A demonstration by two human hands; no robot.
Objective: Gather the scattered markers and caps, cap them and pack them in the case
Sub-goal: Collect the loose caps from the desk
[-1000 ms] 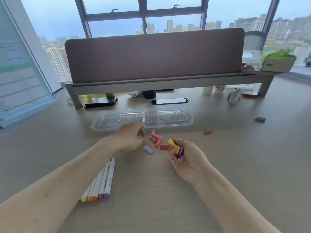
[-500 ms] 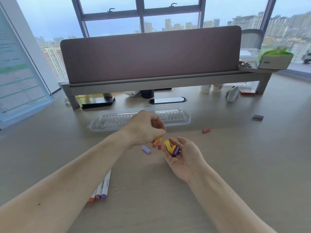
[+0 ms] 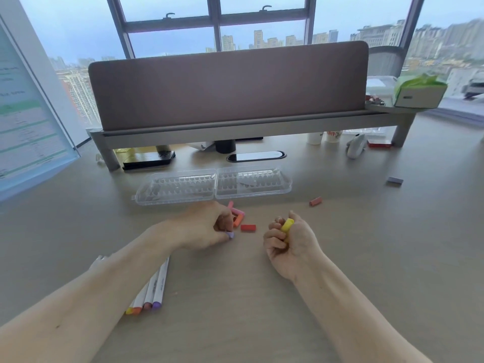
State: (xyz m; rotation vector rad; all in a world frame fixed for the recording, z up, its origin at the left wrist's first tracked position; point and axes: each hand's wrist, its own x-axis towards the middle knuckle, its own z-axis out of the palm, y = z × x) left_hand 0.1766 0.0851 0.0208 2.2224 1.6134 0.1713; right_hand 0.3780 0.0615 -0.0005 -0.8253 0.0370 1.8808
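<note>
Since 0.5 s earlier, the left hand (image 3: 207,226) had been drawn back onto the small lilac plastic cap (image 3: 230,235), which was pinched at the fingertips and mostly hidden. The right hand (image 3: 290,242) had been closed round the yellow cylindrical cap (image 3: 286,225); anything else inside was concealed. 4 white-barrelled markers (image 3: 161,281) were partly covered by the left forearm. The clear plastic case (image 3: 214,186) lay open beyond.
</note>
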